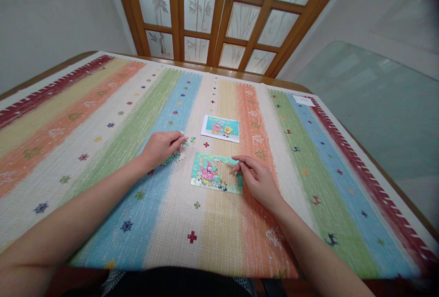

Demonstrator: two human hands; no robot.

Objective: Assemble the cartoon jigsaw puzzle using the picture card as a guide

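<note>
A partly assembled jigsaw puzzle (pixel 206 175) with cartoon figures lies in front of me; its frame is joined, and a bare gap shows in its middle right. My right hand (pixel 258 179) rests at the puzzle's right edge, index finger reaching over the upper corner and the other fingers curled. Anything pinched there is too small to make out. Over a small heap of loose puzzle pieces (pixel 180 157), my left hand (pixel 162 149) has its fingers drawn together; what they hold, if anything, is hidden. Just beyond the puzzle lies a printed reference picture (pixel 222 128) of the same figures.
A striped tablecloth (pixel 178 228) covers the table. Near the far right corner lies a small white paper (pixel 303 100). Wooden doors with frosted glass panes (pixel 199 11) stand behind the table, and a pale glass panel (pixel 373 118) is on the right.
</note>
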